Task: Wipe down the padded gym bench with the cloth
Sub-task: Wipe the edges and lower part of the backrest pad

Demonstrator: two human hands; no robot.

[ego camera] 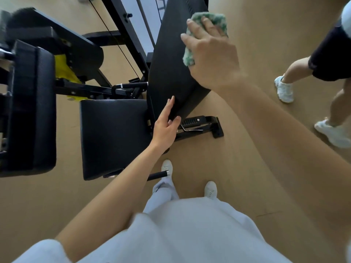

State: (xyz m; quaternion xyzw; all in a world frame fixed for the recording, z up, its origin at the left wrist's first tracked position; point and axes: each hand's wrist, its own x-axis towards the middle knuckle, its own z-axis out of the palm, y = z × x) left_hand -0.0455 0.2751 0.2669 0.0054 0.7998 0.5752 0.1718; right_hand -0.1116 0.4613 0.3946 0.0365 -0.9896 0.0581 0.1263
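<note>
The black padded bench has an inclined backrest (169,59) and a flat seat pad (114,135) in front of it. My right hand (210,54) presses a green and white cloth (212,19) flat against the right side of the backrest, fingers spread over it. My left hand (167,122) rests with straight fingers on the lower edge of the backrest, beside the seat pad, and holds nothing.
Another black padded machine (32,111) with yellow parts stands at the left, with a black frame and cable behind. The bench's foot bracket (201,124) lies on the tan floor. A second person's legs (303,73) in white shoes are at the right. My own feet stand below the bench.
</note>
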